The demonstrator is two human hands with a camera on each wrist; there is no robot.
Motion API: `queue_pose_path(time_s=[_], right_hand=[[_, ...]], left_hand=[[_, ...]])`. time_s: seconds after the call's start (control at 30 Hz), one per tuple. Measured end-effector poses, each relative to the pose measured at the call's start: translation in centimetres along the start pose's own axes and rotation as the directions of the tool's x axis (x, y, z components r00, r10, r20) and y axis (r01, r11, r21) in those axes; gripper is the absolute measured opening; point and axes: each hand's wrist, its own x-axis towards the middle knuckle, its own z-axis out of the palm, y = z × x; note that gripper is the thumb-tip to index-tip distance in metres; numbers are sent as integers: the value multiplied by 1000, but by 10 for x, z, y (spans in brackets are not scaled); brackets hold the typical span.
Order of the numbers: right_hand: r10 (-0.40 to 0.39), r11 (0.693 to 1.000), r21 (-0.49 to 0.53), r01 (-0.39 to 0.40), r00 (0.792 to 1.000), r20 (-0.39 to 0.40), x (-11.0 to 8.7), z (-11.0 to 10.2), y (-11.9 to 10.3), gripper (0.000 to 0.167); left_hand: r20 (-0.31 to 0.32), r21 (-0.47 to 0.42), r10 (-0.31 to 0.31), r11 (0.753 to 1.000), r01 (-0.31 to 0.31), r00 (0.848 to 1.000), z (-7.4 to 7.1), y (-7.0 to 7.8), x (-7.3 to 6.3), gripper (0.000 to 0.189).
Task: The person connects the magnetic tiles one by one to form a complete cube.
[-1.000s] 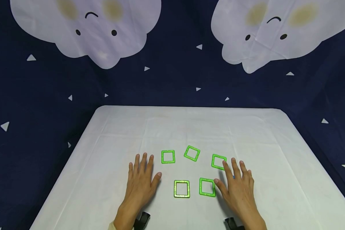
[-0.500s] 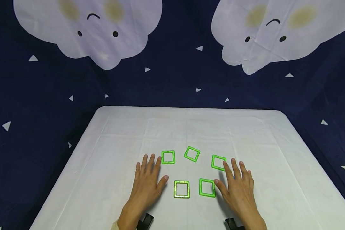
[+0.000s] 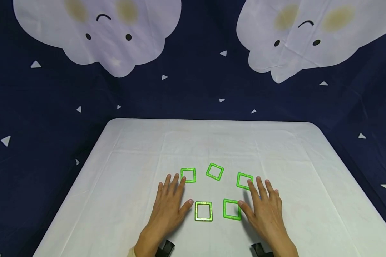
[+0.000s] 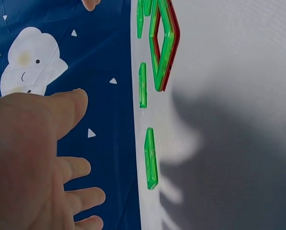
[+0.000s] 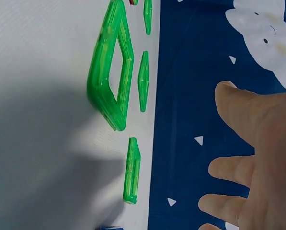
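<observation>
My left hand (image 3: 168, 210) hovers palm down, fingers spread, its index fingertip overlapping the back-left green magnetic tile (image 3: 188, 169). Its thumb points at the near-left green tile (image 3: 203, 219), which lies on a red one (image 4: 172, 64) in the left wrist view. Over on the right, my right hand (image 3: 265, 210) also hovers with spread fingers. Its thumb tip overlaps the near-right tile (image 3: 224, 209), and its index fingertip overlaps the back-right tile (image 3: 245, 174). Neither hand holds anything. All tiles are open square frames lying flat.
Another green tile (image 3: 208, 169) lies turned at the back middle. A blue piece (image 5: 111, 228) shows at the bottom of the right wrist view, mostly hidden by my right hand in the head view. The white table (image 3: 209, 139) ends at a dark blue curtain (image 3: 193, 96).
My left hand has moved right, toward the left-hand tiles. My right hand has shifted only slightly left. The tiles have stayed where they were.
</observation>
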Motion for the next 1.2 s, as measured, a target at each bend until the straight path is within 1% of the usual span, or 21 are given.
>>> queue_pose_path(time_s=[0.27,0.4,0.7,0.83,0.93,1.07,1.2], right_hand=[[-13,1000,3,13,1000,7,0,3,-4,72],[-19,1000,1,19,1000,4,0,4,-5,70],[-37,999,6,37,999,-16,0,8,-6,70],[-46,999,9,46,999,-23,0,10,-5,69],[-50,999,9,51,998,-26,0,11,-4,69],[-52,999,7,53,998,-30,-1,13,-3,68],[-55,998,15,56,998,-40,-2,14,-2,67]], left_hand=[[23,-22,41,999,-40,999,3,3,-1,69],[27,-34,57,998,-56,998,5,4,-3,69],[51,-37,83,996,-81,995,8,7,-5,70],[45,-27,101,995,-100,994,11,8,-5,70],[28,-28,116,993,-115,993,13,8,-5,70],[28,-31,119,993,-118,993,15,8,-6,70],[51,-35,121,992,-119,991,15,8,-6,71]])
